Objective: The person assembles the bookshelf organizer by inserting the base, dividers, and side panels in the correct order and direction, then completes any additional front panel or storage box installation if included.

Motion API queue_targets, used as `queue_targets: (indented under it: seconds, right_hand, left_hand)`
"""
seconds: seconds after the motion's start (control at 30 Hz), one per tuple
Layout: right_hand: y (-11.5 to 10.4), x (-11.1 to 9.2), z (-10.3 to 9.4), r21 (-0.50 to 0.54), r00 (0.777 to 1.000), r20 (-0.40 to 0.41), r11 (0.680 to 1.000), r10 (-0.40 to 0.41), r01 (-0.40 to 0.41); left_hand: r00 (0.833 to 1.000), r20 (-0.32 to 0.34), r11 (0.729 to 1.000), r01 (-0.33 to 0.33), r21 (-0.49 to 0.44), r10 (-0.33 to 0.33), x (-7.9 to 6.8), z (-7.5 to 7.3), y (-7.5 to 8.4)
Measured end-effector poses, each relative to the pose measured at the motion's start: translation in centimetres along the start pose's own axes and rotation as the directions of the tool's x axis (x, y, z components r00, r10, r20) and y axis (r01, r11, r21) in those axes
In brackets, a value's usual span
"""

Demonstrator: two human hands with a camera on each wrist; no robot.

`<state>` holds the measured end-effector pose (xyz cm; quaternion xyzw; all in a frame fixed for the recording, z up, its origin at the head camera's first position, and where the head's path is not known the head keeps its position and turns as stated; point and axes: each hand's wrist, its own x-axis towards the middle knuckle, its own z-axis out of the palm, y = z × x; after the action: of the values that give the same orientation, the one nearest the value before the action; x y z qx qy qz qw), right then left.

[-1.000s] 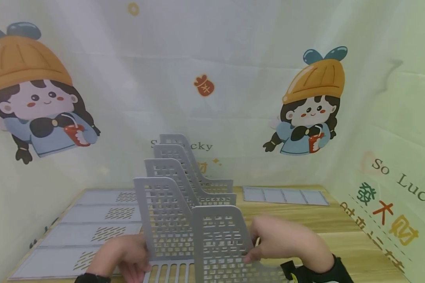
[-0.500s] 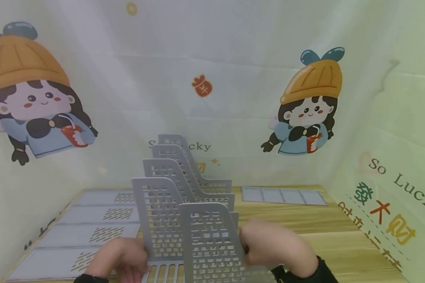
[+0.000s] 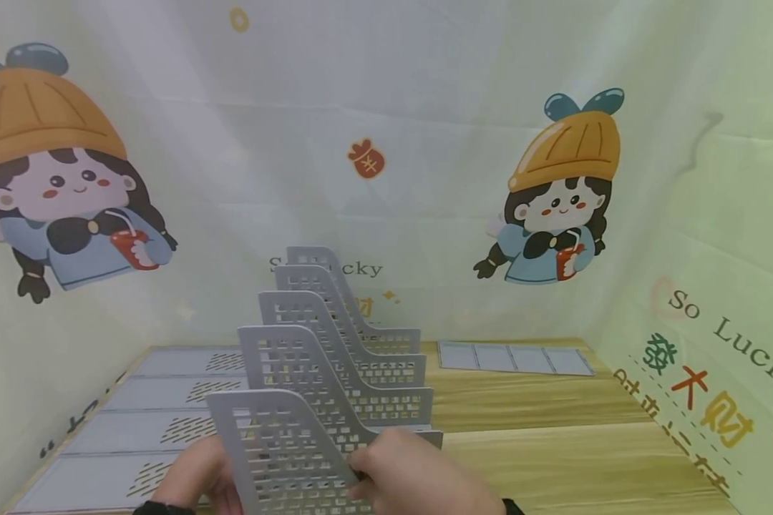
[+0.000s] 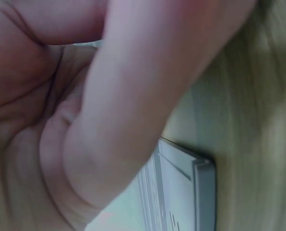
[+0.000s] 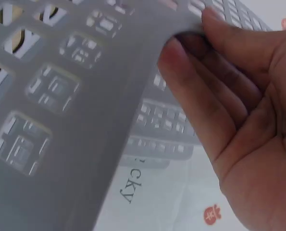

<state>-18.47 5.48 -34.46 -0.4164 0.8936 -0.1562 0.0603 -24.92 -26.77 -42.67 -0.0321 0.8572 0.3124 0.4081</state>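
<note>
A grey plastic perforated panel [image 3: 290, 450] stands nearest in the head view, with a sloping cut front edge. Behind it, several matching upright panels form a file rack [image 3: 299, 350]. The right hand [image 3: 419, 472] pinches the near panel's sloping edge between thumb and fingers. In the right wrist view, the thumb and fingertips of that hand [image 5: 248, 96] meet at the panel edge. Low at the rack's left side, the left hand [image 3: 200, 472] is bent round its base, its fingertips hidden behind the near panel. The left wrist view shows the left hand's [image 4: 118, 96] palm and curved fingers.
Flat grey pieces with slanted slots [image 3: 103, 458] lie along the table's left side. At the back right lies a narrow grey strip [image 3: 515, 357] in sections. The wood-grain table [image 3: 554, 443] is enclosed by a printed cloth [image 3: 438, 143].
The right hand has carried the near panel leftward, so it now covers part of the left hand and the slotted base. The left hand has stayed in almost the same place.
</note>
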Motion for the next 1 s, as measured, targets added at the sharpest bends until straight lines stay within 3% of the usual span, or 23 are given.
queue_targets:
  seconds: [0.07,0.17,0.23,0.27,0.33,0.37,0.4,0.43,0.47,0.5,0.57,0.6,0.67,0.7,0.73,0.77,0.8,0.87,0.93,1.0]
  right_hand:
    - [-0.2,0.1,0.3,0.011,1.000,-0.010,1.000,-0.021,0.022]
    - [0.1,0.0,0.3,0.062,0.999,-0.014,0.998,-0.034,0.034]
    - [0.4,-0.1,0.2,0.123,1.000,0.009,0.992,-0.026,0.025]
    - [0.5,-0.2,0.1,0.142,1.000,0.023,0.990,-0.018,0.014]
    - [0.9,-0.4,0.1,0.168,0.998,0.059,0.986,0.011,-0.021]
    - [1.1,-0.6,0.1,0.181,0.997,0.079,0.983,0.024,-0.038]
    - [1.3,-0.7,0.0,0.192,0.995,0.096,0.980,0.035,-0.053]
    - [1.5,-0.8,0.0,0.197,0.993,0.109,0.978,0.048,-0.069]
    - [1.6,-0.9,0.0,0.172,0.993,0.111,0.983,0.048,-0.067]
    - [1.6,-1.0,0.0,0.157,0.993,0.112,0.985,0.048,-0.065]
    - [1.6,-0.9,0.0,0.111,0.995,0.098,0.993,0.024,-0.035]
    - [1.5,-0.8,0.1,0.071,0.996,0.084,0.997,0.009,-0.015]
    - [1.2,-0.6,0.2,-0.014,0.998,0.056,1.000,-0.016,0.017]
    - [1.2,-0.5,0.3,-0.032,0.999,0.046,0.999,-0.025,0.026]
    - [1.1,-0.4,0.4,-0.049,0.999,0.037,0.998,-0.028,0.030]
    - [1.0,-0.3,0.5,-0.058,0.999,0.031,0.998,-0.031,0.032]
    - [1.0,-0.2,0.5,-0.067,0.999,0.029,0.997,-0.032,0.034]
    - [0.9,0.0,0.6,-0.087,0.999,0.017,0.995,-0.040,0.041]
    - [0.8,0.2,0.8,-0.111,0.999,0.006,0.993,-0.048,0.049]
    - [0.8,0.3,0.9,-0.127,0.999,0.000,0.991,-0.049,0.049]
  left_hand:
    - [0.998,0.002,0.997,-0.068,0.021,0.068,1.6,-0.5,-1.6]
    - [0.995,0.035,0.995,-0.095,0.034,0.093,3.9,-1.1,-3.6]
    - [0.989,0.034,0.988,-0.146,0.057,0.144,5.2,-1.2,-5.0]
    - [0.979,0.019,0.977,-0.203,0.067,0.202,5.5,-1.0,-5.6]
    - [0.957,0.055,0.953,-0.289,0.093,0.285,6.0,-1.3,-6.5]
    - [0.945,0.046,0.939,-0.326,0.106,0.323,5.3,-1.0,-6.3]
    - [0.920,0.032,0.915,-0.391,0.102,0.390,4.9,-0.8,-6.5]
    - [0.885,0.003,0.882,-0.464,0.078,0.466,3.8,-0.3,-6.2]
    - [0.863,-0.003,0.861,-0.504,0.065,0.505,2.3,0.2,-5.4]
    - [0.872,0.053,0.872,-0.488,0.026,0.486,2.8,-0.2,-5.7]
    - [0.847,-0.048,0.848,-0.530,0.006,0.529,1.2,0.9,-5.1]
    - [0.862,-0.021,0.862,-0.506,-0.019,0.506,1.8,0.5,-5.4]
    - [0.932,0.070,0.934,-0.357,-0.019,0.357,3.4,-0.4,-5.6]
    - [0.948,0.101,0.953,-0.304,-0.007,0.303,4.9,-0.9,-6.4]
    - [0.960,0.083,0.963,-0.268,0.009,0.267,4.7,-0.9,-6.1]
    - [0.964,0.124,0.970,-0.240,0.027,0.235,5.5,-1.4,-6.4]
    - [0.956,0.121,0.962,-0.274,0.024,0.269,6.1,-1.6,-6.9]
    - [0.945,0.105,0.948,-0.316,0.043,0.310,5.9,-1.7,-6.8]
    - [0.947,0.084,0.946,-0.316,0.067,0.310,4.5,-1.5,-5.8]
    - [0.952,0.057,0.949,-0.304,0.081,0.300,2.3,-0.9,-3.9]
